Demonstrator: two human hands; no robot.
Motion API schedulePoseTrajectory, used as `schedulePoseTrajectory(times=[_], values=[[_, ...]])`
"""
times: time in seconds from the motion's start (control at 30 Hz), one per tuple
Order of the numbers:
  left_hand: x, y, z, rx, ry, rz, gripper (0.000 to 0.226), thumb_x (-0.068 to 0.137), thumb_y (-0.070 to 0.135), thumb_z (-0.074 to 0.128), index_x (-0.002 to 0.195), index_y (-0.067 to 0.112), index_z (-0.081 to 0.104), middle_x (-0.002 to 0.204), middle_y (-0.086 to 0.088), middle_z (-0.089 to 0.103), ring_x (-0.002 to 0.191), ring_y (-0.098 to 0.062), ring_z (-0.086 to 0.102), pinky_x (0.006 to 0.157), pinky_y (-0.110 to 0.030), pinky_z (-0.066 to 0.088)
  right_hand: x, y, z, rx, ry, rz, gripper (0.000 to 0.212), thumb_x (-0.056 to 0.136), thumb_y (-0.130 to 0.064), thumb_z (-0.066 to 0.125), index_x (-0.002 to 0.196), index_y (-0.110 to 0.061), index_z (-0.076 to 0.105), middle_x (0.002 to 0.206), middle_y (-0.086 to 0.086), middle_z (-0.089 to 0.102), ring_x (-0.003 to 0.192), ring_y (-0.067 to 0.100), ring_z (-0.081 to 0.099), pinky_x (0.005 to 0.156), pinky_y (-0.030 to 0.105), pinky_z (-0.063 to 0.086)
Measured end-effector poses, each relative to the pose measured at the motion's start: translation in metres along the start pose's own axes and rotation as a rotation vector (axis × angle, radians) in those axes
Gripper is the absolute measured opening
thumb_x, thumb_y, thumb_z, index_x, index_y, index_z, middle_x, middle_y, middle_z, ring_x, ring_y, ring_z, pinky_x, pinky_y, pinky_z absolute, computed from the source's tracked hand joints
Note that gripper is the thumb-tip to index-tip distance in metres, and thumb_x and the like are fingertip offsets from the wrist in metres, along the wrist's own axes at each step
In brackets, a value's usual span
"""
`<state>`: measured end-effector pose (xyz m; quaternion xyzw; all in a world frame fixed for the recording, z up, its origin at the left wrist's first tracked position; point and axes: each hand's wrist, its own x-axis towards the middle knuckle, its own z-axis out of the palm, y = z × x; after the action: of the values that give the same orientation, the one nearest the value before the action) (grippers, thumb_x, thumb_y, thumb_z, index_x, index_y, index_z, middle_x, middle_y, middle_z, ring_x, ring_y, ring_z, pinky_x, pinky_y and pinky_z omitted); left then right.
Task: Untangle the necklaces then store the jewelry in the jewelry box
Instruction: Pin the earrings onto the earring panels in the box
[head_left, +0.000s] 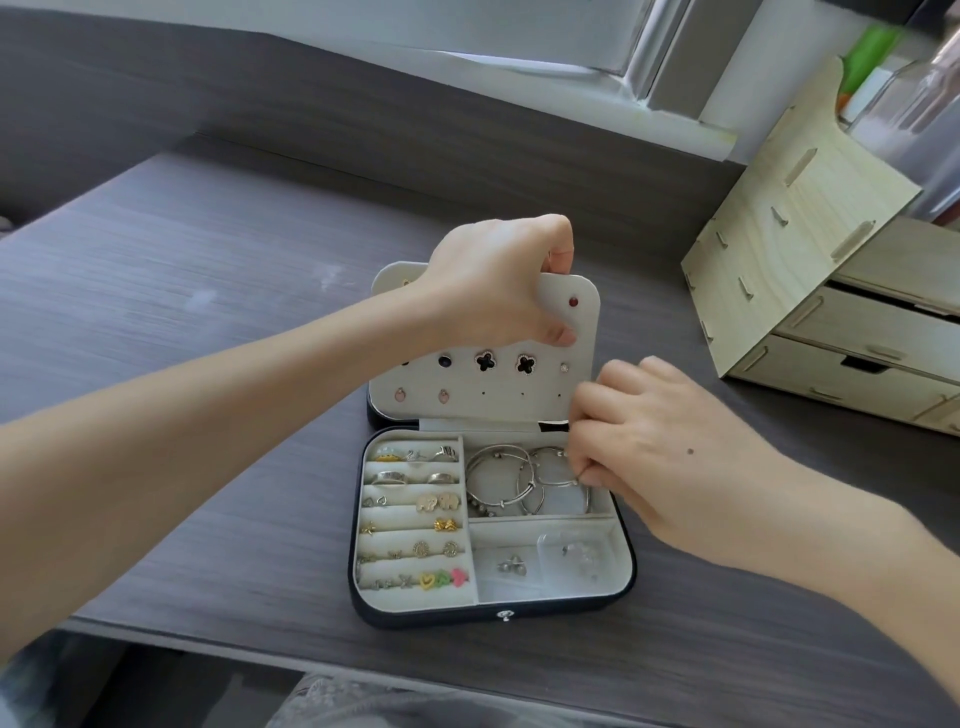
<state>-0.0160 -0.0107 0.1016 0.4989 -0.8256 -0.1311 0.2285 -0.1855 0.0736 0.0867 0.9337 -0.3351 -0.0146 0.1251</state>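
Now the left hand (493, 283) grips the flap (519, 402) upright above the box (441, 616); the right hand (644, 452) curls over the bangles (491, 470), grasp unclear.

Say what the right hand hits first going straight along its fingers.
Probably the silver bangles in the upper-right compartment of the dark, white-lined jewelry box: the right hand's curled fingers point left at them, seemingly pinching one. Depth unclear.

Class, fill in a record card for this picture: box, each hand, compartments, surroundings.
Box: jewelry box, open, on grey table
Left hand: grips earring panel by its top edge, holding it upright
Right hand: fingers curled at the bangles; what they hold is unclear
Slotted rows: rings and studs
Beside: wooden drawer unit
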Motion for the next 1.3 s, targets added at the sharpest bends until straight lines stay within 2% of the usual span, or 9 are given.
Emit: schedulePoseTrajectory(times=[0.07,0.2,0.33,0.47,0.83,0.97,1.17,1.23,1.3], values=[[0.0,-0.001,0.0,-0.001,-0.003,0.002,0.045,0.068,0.044,0.077,0.093,0.027,0.043,0.097,0.012,0.057,0.08,-0.015,0.048,0.067,-0.028,0.035,-0.005,0.003,-0.009,-0.069,0.061,0.008,0.021,0.063,-0.007,0.072,0.066,-0.021,0.056,0.072,-0.004,0.054,0.066,0.022,0.048,0.059,0.033,0.021],[0.001,-0.001,0.001,-0.001,-0.006,-0.003,0.046,0.068,0.044,0.078,0.094,0.027,0.045,0.098,0.011,0.058,0.082,-0.016,0.05,0.069,-0.03,0.038,-0.002,-0.006,-0.007,-0.009,0.207,0.037,0.015,0.083,-0.021,0.053,0.07,-0.021,0.059,0.076,-0.005,0.056,0.07,0.021,0.047,0.061,0.032,0.022],[0.0,0.0,-0.001,-0.004,-0.004,-0.005,0.046,0.068,0.044,0.078,0.094,0.028,0.044,0.097,0.013,0.056,0.085,-0.016,0.051,0.07,-0.03,0.039,0.005,-0.012,0.027,0.17,0.259,0.006,0.019,0.086,-0.032,0.057,0.072,-0.024,0.068,0.075,-0.008,0.058,0.068,0.017,0.046,0.061,0.03,0.025],[0.0,0.0,-0.001,-0.002,-0.006,-0.004,0.045,0.068,0.043,0.078,0.094,0.027,0.045,0.096,0.012,0.056,0.084,-0.016,0.05,0.07,-0.03,0.038,0.0,0.006,0.033,0.41,0.296,0.187,0.023,0.081,-0.041,0.055,0.077,-0.028,0.074,0.073,-0.011,0.058,0.071,0.011,0.041,0.063,0.033,0.031],[0.001,-0.001,0.001,-0.007,0.002,-0.007,0.045,0.067,0.043,0.079,0.093,0.027,0.046,0.092,0.013,0.054,0.082,-0.015,0.049,0.068,-0.029,0.036,0.009,0.003,0.047,0.098,0.289,0.134,0.01,0.073,-0.03,0.067,0.065,-0.031,0.071,0.061,-0.007,0.052,0.059,0.019,0.044,0.059,0.03,0.015],[0.002,-0.002,0.001,-0.005,0.002,-0.009,0.046,0.067,0.044,0.078,0.096,0.026,0.048,0.093,0.013,0.054,0.082,-0.015,0.049,0.069,-0.029,0.038,0.012,0.003,0.045,0.08,0.243,0.129,0.023,0.078,-0.031,0.051,0.063,-0.028,0.068,0.063,-0.007,0.053,0.06,0.02,0.046,0.058,0.032,0.016],[0.001,0.0,0.001,-0.002,0.011,-0.013,0.045,0.066,0.044,0.079,0.094,0.027,0.047,0.092,0.014,0.054,0.082,-0.015,0.05,0.068,-0.029,0.037,0.014,0.003,0.045,0.016,0.227,0.07,0.026,0.08,-0.026,0.044,0.061,-0.022,0.061,0.063,-0.005,0.053,0.061,0.021,0.049,0.06,0.032,0.02],[0.0,0.001,0.0,-0.003,0.009,-0.019,0.046,0.066,0.044,0.079,0.093,0.027,0.046,0.091,0.014,0.053,0.082,-0.015,0.049,0.068,-0.029,0.036,0.012,0.004,0.044,0.085,0.221,0.103,0.022,0.081,-0.027,0.045,0.065,-0.023,0.06,0.066,-0.008,0.053,0.064,0.017,0.047,0.061,0.031,0.023],[-0.001,0.002,-0.001,-0.006,0.011,-0.023,0.046,0.066,0.044,0.079,0.094,0.027,0.046,0.091,0.014,0.053,0.082,-0.015,0.049,0.067,-0.029,0.035,0.008,0.004,0.036,0.375,0.204,0.215,0.016,0.084,-0.031,0.048,0.072,-0.026,0.058,0.071,-0.016,0.05,0.069,0.006,0.043,0.064,0.027,0.028]])
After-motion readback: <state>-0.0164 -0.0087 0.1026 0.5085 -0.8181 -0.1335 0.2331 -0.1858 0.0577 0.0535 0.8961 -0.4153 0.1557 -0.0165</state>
